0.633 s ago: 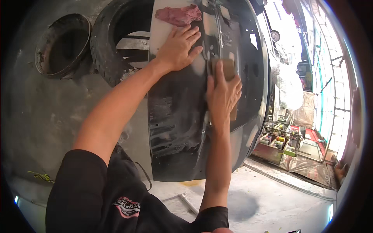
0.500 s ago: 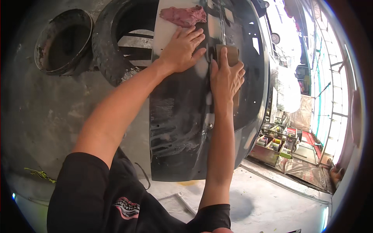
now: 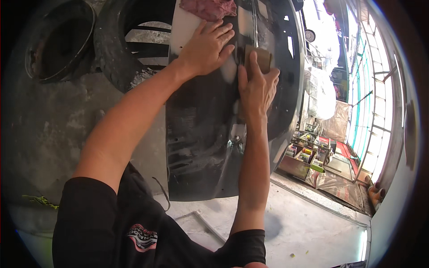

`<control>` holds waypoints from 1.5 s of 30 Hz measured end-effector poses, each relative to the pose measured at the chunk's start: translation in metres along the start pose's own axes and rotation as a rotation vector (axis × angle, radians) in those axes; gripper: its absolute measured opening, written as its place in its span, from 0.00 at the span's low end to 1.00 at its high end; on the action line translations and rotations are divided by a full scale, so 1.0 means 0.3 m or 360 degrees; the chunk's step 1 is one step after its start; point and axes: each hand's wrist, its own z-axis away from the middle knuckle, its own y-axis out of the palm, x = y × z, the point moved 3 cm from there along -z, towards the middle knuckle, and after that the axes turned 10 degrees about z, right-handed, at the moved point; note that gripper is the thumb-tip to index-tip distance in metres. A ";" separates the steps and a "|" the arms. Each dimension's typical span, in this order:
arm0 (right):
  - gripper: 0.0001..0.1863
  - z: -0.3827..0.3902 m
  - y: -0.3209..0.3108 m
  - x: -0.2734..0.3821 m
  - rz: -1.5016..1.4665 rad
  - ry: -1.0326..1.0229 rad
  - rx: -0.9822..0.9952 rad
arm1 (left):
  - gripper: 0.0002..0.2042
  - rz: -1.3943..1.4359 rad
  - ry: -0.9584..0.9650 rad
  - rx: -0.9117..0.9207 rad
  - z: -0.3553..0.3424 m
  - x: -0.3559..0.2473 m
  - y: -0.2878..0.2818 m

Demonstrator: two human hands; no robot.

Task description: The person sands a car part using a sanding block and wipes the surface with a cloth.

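Observation:
A dark car body panel (image 3: 196, 129) with pale, sanded-looking patches lies in front of me. My left hand (image 3: 203, 51) rests flat on its upper left part, fingers spread, holding nothing. Just beyond those fingertips is a crumpled pink cloth (image 3: 208, 6). My right hand (image 3: 258, 91) presses on an olive-brown sanding block (image 3: 263, 59), right of the panel's lengthwise ridge. The index finger stretches along the top of the block and the thumb lies at its left side. Part of the block is hidden under the palm.
Left of the panel stand a worn tyre (image 3: 111, 53) and a dark round tub (image 3: 60, 42). At the right, a wooden crate (image 3: 300, 166) holds bottles and cans. Plastic-wrapped things (image 3: 321, 96) stand beyond it. A pale frame piece (image 3: 208, 227) lies on the floor near me.
The whole view has shifted, so the panel, tyre and crate sit slightly higher and further left. Both hands stay at nearly the same places on the panel; the right fingers look more gathered.

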 end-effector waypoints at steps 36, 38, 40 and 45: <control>0.28 0.033 0.019 0.012 0.0073 -0.0077 -0.0135 | 0.23 -0.0113 -0.0026 -0.0044 0.007 0.013 0.008; 0.28 0.136 0.003 -0.036 -0.0028 0.0003 -0.0138 | 0.23 -0.0108 -0.0042 -0.0007 0.008 0.001 0.013; 0.28 0.147 0.018 -0.054 -0.0077 0.0146 -0.0106 | 0.23 -0.0163 -0.0038 -0.0021 -0.003 -0.020 0.010; 0.27 -0.044 0.048 0.025 -0.0016 0.0204 -0.0217 | 0.23 0.0136 0.0084 -0.0142 -0.024 -0.008 0.000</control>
